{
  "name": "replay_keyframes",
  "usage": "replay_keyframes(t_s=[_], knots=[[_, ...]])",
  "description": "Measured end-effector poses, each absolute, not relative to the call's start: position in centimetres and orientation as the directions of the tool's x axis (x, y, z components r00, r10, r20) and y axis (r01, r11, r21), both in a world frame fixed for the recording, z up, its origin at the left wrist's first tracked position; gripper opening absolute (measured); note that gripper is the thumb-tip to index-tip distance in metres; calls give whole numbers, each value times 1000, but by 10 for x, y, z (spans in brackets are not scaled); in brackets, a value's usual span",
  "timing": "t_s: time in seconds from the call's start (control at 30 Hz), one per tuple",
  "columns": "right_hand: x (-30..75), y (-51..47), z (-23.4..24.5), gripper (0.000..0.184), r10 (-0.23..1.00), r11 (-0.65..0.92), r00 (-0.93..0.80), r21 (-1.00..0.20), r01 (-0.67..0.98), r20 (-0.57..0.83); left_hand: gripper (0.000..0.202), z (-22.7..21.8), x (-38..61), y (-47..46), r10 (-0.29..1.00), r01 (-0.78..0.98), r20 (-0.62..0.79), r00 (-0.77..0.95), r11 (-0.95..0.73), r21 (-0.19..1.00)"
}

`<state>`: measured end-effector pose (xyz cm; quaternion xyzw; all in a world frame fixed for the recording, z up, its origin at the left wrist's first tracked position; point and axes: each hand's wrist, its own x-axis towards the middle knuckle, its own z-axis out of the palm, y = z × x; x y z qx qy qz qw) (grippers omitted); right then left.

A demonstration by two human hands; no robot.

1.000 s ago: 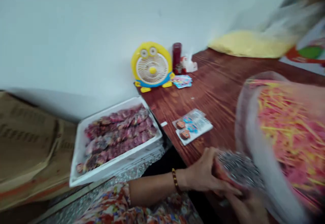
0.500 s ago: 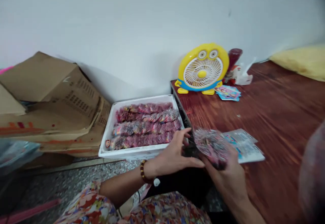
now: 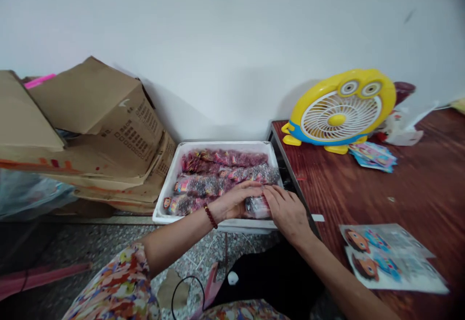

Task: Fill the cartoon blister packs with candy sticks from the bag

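A small clear plastic packet [image 3: 257,207] with dark and pink contents is between my two hands, at the front right of a white foam box [image 3: 162,194]. My left hand [image 3: 238,200], with a beaded bracelet at the wrist, curls around the packet's left side. Against its right side and top, my right hand [image 3: 288,212] presses with bent fingers. Similar shiny packets [image 3: 199,184] lie in rows inside the box. What exactly is in the packets is too small to tell.
A wooden table [image 3: 327,179] stands to the right, bearing a yellow fan [image 3: 337,112], small cards [image 3: 374,156] and printed clear bags [image 3: 392,257]. Cardboard boxes [image 3: 119,141] stack up at the left, beside a plastic bag [image 3: 32,194]. A wall rises behind.
Both hands have carried the packet left, from the table's edge to the foam box. My left hand, which was apart from it, now grips it too. The view has turned left.
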<state>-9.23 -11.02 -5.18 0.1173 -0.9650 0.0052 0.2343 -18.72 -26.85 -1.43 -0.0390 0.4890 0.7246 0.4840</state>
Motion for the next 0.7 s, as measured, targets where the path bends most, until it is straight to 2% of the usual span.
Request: replay_keyframes(t_s=[0.13, 0.27, 0.33, 0.4, 0.47, 0.57, 0.7], knots=[[-126, -114, -58, 37, -233, 965, -868, -4, -261, 438, 40, -25, -212, -268, 568, -625, -455, -686, -139, 768], [-171, -131, -52, 45, -254, 935, -889, -138, -326, 381, 42, -31, -252, -281, 495, -526, -418, -761, -95, 845], [-191, -140, -47, 48, -275, 923, -891, -160, -350, 362, 43, -31, -276, -294, 456, -407, -366, -812, 7, 913], [-204, -145, -42, 57, -256, 920, -900, -196, -338, 354, 44, -29, -301, -311, 378, -170, -262, -888, 260, 950], [-206, -142, -40, 61, -171, 929, -924, -257, -267, 343, 49, -26, -328, -327, 324, -114, -246, -914, 377, 919], [-190, -126, -48, 52, -18, 927, -954, -352, -129, 300, 48, -26, -363, -343, 250, -29, -205, -946, 565, 825], [-153, -102, -73, 47, -5, 895, -963, -428, -125, 271, 26, -45, -390, -332, 245, 77, -217, -945, 810, 581]])
